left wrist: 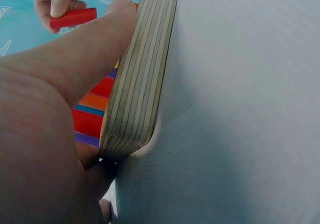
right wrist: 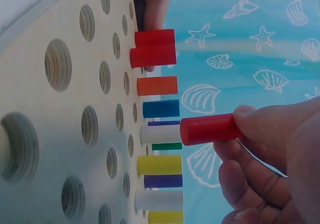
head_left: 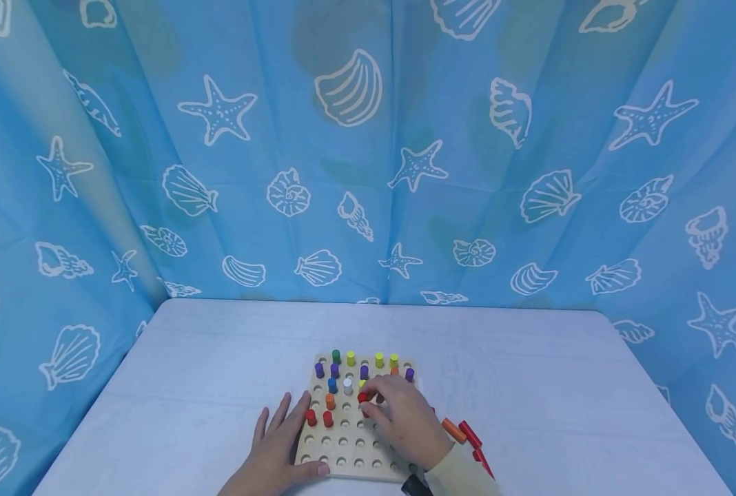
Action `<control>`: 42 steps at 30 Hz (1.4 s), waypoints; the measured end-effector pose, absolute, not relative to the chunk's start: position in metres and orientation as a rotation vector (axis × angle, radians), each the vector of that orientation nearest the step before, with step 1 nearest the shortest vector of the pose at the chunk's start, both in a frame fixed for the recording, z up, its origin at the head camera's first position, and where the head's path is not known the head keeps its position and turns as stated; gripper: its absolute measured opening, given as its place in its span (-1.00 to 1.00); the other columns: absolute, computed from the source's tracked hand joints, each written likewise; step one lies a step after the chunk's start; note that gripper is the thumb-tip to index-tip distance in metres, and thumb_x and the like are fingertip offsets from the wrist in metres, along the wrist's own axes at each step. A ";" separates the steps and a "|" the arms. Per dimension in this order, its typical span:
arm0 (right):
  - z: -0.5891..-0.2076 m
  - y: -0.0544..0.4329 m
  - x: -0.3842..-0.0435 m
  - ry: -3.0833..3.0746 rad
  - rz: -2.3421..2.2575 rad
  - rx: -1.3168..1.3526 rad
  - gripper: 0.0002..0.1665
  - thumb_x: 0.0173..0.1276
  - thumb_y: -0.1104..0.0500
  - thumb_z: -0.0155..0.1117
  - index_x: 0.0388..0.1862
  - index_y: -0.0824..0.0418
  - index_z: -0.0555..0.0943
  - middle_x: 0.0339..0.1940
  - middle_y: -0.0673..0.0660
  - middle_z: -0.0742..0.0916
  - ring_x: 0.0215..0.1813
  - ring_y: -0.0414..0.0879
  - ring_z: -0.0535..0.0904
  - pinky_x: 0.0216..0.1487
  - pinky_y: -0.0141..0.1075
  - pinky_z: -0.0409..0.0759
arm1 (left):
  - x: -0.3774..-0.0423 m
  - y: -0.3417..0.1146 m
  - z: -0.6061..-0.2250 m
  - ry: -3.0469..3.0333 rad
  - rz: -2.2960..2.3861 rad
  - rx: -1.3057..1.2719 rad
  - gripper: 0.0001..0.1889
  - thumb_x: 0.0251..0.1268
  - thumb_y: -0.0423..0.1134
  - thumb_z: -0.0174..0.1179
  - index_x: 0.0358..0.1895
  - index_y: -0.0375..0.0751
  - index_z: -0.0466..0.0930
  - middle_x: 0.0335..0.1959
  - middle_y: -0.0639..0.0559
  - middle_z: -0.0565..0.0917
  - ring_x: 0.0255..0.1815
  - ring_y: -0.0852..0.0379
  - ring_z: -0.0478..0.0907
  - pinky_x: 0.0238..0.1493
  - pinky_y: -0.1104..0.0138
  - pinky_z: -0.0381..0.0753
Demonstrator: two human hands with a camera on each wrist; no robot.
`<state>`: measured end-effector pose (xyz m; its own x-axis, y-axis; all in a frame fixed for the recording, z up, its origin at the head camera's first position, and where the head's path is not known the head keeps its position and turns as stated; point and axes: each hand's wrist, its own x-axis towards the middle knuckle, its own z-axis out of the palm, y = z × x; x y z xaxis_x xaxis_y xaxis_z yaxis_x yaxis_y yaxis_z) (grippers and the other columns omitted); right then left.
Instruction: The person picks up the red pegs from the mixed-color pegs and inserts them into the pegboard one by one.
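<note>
My right hand [head_left: 402, 420] pinches a red peg [right wrist: 210, 129] between thumb and fingers. In the right wrist view the peg lies clear of the board's face, level with the tops of the standing pegs. The wooden pegboard [head_left: 351, 451] has rows of round holes; its far rows hold green, yellow, purple, blue, white and orange pegs. Two red pegs [head_left: 320, 419] stand near its left edge. My left hand [head_left: 271, 451] rests at the board's near left corner, fingers extended along the left side, thumb [left wrist: 95, 46] at the near edge.
Loose orange [head_left: 454, 430] and red [head_left: 470, 435] pegs lie on the table [head_left: 560, 399] to the right of the board, beside my right forearm. A blue curtain [head_left: 355, 172] with white shells and starfish hangs behind the table. The board's near rows show bare holes.
</note>
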<state>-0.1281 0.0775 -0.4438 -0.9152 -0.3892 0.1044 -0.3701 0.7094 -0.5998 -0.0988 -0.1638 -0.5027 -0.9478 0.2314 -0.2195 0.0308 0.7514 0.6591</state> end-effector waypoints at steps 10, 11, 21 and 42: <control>-0.450 0.071 -0.131 2.836 -0.994 -0.642 -0.79 0.44 0.07 0.34 0.00 0.07 0.67 -0.12 -0.12 0.69 -0.02 -0.17 0.58 0.07 -0.13 0.67 | -0.100 -0.164 -0.502 2.643 0.989 0.183 0.29 -0.12 0.41 0.43 0.62 -0.19 0.01 0.58 -0.23 0.18 0.62 -0.31 -0.20 0.50 -0.29 -0.43; -0.450 0.071 -0.131 2.832 -0.993 -0.646 -0.79 0.44 0.08 0.34 -0.01 0.07 0.68 -0.13 -0.12 0.69 -0.02 -0.17 0.59 0.08 -0.12 0.67 | -0.100 -0.164 -0.503 2.641 0.985 0.182 0.29 -0.12 0.42 0.42 0.62 -0.18 0.01 0.58 -0.23 0.17 0.63 -0.31 -0.20 0.50 -0.29 -0.43; -0.453 0.065 -0.132 2.826 -0.929 -0.670 -0.79 0.36 0.05 0.42 -0.06 0.03 0.70 -0.17 -0.15 0.72 -0.23 -0.30 0.51 -0.09 -0.30 0.66 | -0.098 -0.164 -0.500 2.636 0.988 0.196 0.28 -0.08 0.41 0.41 0.62 -0.19 -0.01 0.59 -0.24 0.14 0.63 -0.29 -0.22 0.50 -0.28 -0.44; -0.457 0.063 -0.132 2.780 -0.912 -0.714 -0.81 0.33 0.06 0.45 -0.10 -0.02 0.71 -0.20 -0.18 0.72 -0.29 -0.34 0.49 -0.14 -0.35 0.64 | -0.098 -0.164 -0.502 2.650 0.989 0.204 0.27 -0.08 0.40 0.41 0.62 -0.20 0.00 0.58 -0.23 0.16 0.63 -0.29 -0.20 0.50 -0.29 -0.42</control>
<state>-0.1325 0.0626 -0.4567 -0.8796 -0.4752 0.0230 -0.3965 0.7054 -0.5876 -0.0984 -0.1642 -0.5018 -0.9436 0.2361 -0.2319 0.0264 0.7523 0.6583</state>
